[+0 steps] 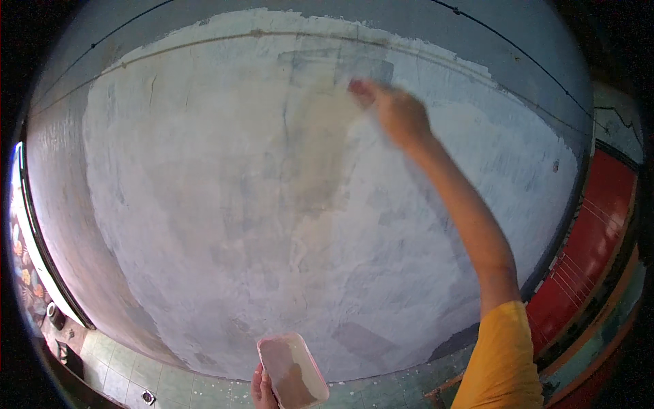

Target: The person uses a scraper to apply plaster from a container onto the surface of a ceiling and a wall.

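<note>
My right hand (403, 116) is raised against the upper part of the wall (225, 177), its arm stretched out in a yellow sleeve. Its fingers are closed on a small dark-red tool (361, 88), smeared by motion, so its exact kind does not show. Around it the wall carries a wide, uneven patch of whitish coating, with damp-looking greyish and yellowish areas below the hand. Low in front of me, my left hand (263, 390) grips the side of a shallow rectangular plastic tub (315, 365) with a pinkish rim. Pale material coats its inside, with a darker area in the middle.
A thin cable (259, 33) runs across the top of the wall, and darker wires hang above it. Pale green floor tiles (163, 382) with white spots lie along the wall's foot. A red panel (579, 238) stands at the right. Small dark objects (68, 358) sit at the lower left.
</note>
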The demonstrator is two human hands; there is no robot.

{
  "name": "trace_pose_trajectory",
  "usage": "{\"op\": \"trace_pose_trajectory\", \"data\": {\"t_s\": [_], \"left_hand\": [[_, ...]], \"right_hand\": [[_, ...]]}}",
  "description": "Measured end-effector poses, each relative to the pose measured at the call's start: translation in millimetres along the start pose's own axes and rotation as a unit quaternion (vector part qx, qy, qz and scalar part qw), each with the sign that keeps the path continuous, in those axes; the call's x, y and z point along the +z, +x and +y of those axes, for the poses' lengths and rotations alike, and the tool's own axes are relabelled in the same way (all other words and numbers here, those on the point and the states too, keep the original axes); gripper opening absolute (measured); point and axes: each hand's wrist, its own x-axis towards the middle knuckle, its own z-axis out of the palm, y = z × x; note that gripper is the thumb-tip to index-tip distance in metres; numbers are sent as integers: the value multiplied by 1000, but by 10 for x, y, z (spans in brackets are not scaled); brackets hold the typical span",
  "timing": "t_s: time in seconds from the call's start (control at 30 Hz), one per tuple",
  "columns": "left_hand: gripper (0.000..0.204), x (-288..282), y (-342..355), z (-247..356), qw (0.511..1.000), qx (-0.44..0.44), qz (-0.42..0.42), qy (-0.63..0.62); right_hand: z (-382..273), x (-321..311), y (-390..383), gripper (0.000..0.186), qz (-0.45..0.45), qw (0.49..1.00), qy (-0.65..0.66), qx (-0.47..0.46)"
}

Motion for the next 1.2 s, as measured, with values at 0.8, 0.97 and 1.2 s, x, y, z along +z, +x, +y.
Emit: {"op": "trace_pose_trajectory", "data": {"t_s": [0.8, 0.97, 1.2], "left_hand": [[55, 160, 125, 49, 998, 64, 5, 22], [49, 250, 40, 596, 983, -6, -20, -184], [50, 266, 102, 881, 991, 8, -23, -132]], "right_hand": [[-130, 421, 58, 48, 9, 993, -50, -105], [-683, 297, -1229, 37, 17, 977, 95, -192], [-1548, -386, -2671, 29, -219, 413, 731, 497]]}}
